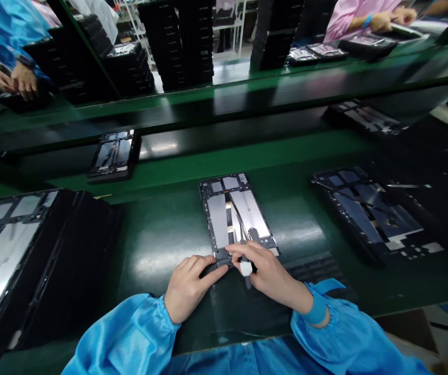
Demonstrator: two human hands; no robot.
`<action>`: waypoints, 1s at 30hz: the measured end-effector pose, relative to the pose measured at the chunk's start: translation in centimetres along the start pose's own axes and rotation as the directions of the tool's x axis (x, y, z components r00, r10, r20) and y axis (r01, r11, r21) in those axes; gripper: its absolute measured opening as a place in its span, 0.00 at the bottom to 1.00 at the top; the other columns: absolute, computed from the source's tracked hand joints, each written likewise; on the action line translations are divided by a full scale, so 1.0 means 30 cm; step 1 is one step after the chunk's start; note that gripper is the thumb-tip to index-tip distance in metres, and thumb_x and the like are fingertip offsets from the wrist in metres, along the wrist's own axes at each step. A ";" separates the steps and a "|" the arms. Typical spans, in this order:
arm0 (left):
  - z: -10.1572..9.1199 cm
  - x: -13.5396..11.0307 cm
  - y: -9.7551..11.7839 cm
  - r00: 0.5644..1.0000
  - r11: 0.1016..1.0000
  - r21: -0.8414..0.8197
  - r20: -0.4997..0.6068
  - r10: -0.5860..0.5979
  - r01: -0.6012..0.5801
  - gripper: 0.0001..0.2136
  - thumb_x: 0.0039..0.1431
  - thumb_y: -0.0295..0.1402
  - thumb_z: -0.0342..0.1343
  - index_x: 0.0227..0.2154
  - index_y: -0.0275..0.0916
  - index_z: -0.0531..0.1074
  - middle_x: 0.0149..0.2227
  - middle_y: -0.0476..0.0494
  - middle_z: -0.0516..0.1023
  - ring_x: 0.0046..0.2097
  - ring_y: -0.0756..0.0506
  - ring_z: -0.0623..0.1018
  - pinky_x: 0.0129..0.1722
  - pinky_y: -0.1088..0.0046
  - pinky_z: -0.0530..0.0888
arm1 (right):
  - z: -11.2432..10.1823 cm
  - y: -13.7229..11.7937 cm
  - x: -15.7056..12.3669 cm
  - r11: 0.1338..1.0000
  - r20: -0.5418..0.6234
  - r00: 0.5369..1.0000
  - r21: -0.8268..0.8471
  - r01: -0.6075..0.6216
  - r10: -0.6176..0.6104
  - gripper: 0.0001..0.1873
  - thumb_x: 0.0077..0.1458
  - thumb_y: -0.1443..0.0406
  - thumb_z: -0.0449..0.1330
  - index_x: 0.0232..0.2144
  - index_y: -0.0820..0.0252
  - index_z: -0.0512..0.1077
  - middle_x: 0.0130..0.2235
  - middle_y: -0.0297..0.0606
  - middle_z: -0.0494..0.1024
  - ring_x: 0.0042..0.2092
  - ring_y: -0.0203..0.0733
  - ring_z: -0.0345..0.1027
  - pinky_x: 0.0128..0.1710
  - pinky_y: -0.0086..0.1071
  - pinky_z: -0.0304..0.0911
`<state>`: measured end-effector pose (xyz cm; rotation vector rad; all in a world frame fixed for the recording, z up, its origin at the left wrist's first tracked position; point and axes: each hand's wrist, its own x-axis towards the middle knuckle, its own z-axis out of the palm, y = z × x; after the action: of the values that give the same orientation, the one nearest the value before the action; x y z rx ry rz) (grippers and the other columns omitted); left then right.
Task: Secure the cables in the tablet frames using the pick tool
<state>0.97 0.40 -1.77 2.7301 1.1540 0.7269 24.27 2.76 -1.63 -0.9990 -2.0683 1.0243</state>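
Note:
An opened tablet (219, 221) lies on the green bench in front of me, its metal plates, dark flex cables and black frame exposed. My left hand (189, 281) pinches the tablet's near left corner between thumb and fingers. Over the near edge of the same tablet, my right hand (265, 268) is closed around slim dark tweezers (242, 229), which slant across the middle of the device. A small white patch (246, 268) shows by the right thumb; what it is I cannot tell. The fingers partly hide the tablet's near end.
Stacked black trays (71, 260), topped by another opened tablet (11, 234), stand at left. More open tablets lie at right (368, 208) and on the conveyor (116, 151). Tall tray stacks (184, 47) line the far shelf. Co-workers' hands (18, 80) work beyond it.

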 end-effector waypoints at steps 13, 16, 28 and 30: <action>0.000 -0.007 -0.003 0.993 0.980 0.173 0.078 0.084 -0.096 0.18 0.69 0.24 0.42 0.57 0.44 0.67 0.46 0.40 0.72 0.39 0.45 0.72 0.36 0.68 0.71 | -0.011 -0.019 0.011 0.998 -0.081 0.995 -0.035 0.053 -0.056 0.18 0.60 0.74 0.54 0.50 0.54 0.71 0.35 0.38 0.77 0.38 0.45 0.69 0.40 0.39 0.66; 0.008 -0.009 0.014 0.997 0.980 0.192 0.072 0.040 -0.053 0.17 0.69 0.25 0.43 0.56 0.43 0.67 0.46 0.40 0.72 0.39 0.45 0.72 0.36 0.68 0.71 | -0.040 -0.036 -0.019 0.995 -0.158 0.987 0.098 0.031 -0.015 0.14 0.65 0.66 0.53 0.51 0.52 0.71 0.31 0.35 0.78 0.33 0.41 0.71 0.38 0.37 0.67; 0.013 -0.010 0.034 0.999 0.985 0.171 0.048 -0.010 0.001 0.16 0.67 0.25 0.47 0.54 0.43 0.69 0.46 0.40 0.72 0.40 0.45 0.73 0.37 0.69 0.72 | 0.002 -0.029 -0.062 0.825 -0.061 0.896 0.422 -0.376 0.440 0.08 0.61 0.60 0.57 0.37 0.58 0.70 0.29 0.35 0.78 0.25 0.35 0.73 0.23 0.27 0.70; 0.014 -0.011 0.033 0.999 0.986 0.168 0.039 -0.008 0.001 0.16 0.67 0.26 0.47 0.54 0.43 0.69 0.46 0.40 0.72 0.40 0.45 0.73 0.37 0.69 0.72 | 0.008 -0.034 -0.052 0.854 -0.088 0.907 0.383 -0.352 0.413 0.07 0.60 0.61 0.58 0.36 0.58 0.72 0.26 0.33 0.76 0.25 0.37 0.73 0.23 0.27 0.69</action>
<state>1.63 -0.49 -2.00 2.8626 1.2673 0.5976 24.55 0.95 -1.17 -1.2797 -1.4970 1.4072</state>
